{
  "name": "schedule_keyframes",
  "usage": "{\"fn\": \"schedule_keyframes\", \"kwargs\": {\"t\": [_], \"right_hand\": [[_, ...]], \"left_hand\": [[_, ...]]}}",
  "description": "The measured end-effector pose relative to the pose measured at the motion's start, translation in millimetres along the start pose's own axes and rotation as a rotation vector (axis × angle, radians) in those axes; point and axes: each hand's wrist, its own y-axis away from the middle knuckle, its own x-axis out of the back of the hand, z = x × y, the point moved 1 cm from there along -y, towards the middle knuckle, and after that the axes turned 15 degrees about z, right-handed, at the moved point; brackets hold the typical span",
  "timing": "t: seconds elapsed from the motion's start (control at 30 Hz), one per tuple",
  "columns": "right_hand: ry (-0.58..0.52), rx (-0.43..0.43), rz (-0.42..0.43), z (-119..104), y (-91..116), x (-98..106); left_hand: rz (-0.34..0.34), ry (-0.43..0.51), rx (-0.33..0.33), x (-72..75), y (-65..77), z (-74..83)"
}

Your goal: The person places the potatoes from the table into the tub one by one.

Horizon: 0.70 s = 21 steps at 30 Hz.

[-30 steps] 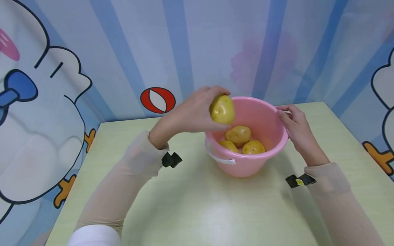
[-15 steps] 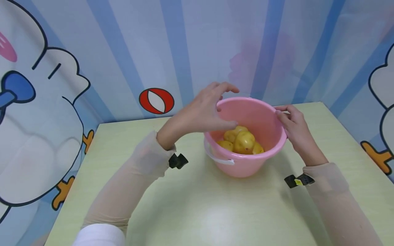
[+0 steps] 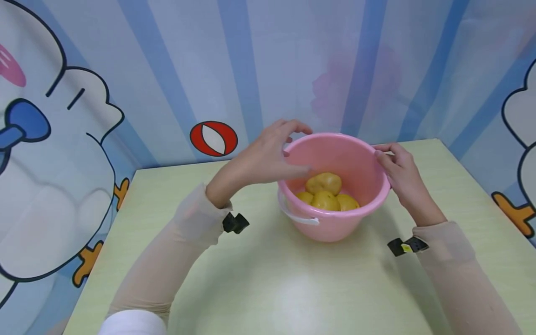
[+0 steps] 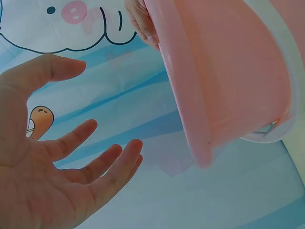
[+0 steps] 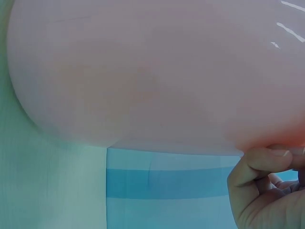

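Observation:
A pink bucket (image 3: 328, 228) stands upright on the table, with several yellow potatoes (image 3: 324, 183) lying at its bottom. My left hand (image 3: 265, 156) hovers by the bucket's left rim, fingers spread and bent a little, holding nothing. In the left wrist view that same hand (image 4: 62, 167) is apart from the pink rim (image 4: 183, 95). At the right side of the bucket, my right hand (image 3: 399, 174) grips the rim between thumb and fingers. Seen from the right wrist, the right hand (image 5: 271, 191) pinches the rim against the bucket's wall (image 5: 143, 81).
The bucket's white handle (image 3: 299, 216) hangs down on its left front side. Under everything is a pale green table (image 3: 293, 288), its back edge close behind the bucket. A blue striped backdrop (image 3: 284, 60) with cartoon figures rises behind it.
The potato that was in my left hand has dropped into the bucket and settled among the others. The left hand let go, then moved slightly left. My right hand stays on the rim.

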Motion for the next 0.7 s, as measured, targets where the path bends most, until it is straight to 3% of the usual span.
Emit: {"fn": "schedule_keyframes", "kwargs": {"t": [0.37,0.7], "right_hand": [[0.015,0.014,-0.054,3,-2,9],[0.056,-0.033,-0.08,3,-6,19]], "left_hand": [[0.018,0.027,0.034,-4.1,5.6,-16.6],[0.053,0.083,0.064,-3.5,10.2,-28.6]]}}
